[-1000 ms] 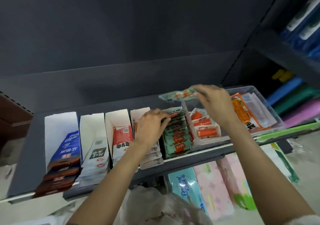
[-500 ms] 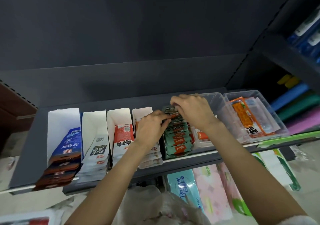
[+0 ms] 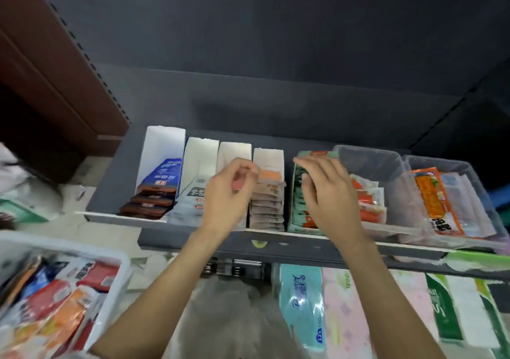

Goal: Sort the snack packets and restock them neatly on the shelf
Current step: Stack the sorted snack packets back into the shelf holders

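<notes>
**Hands lifted off the green row**

Both hands are now raised from the green packets [image 3: 299, 206]. Right hand [image 3: 328, 193] is held with its grip apart, fingers spread above that row, apparently to level it. Left hand [image 3: 229, 193] is loosely curled, empty, over the paper trays [image 3: 165, 148] on the shelf [image 3: 110, 187].

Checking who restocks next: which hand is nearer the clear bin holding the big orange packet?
Right. The right hand hovers over the green packets, with one clear bin between it and that clear bin. The left hand is farther left, over the white dividers.
</notes>
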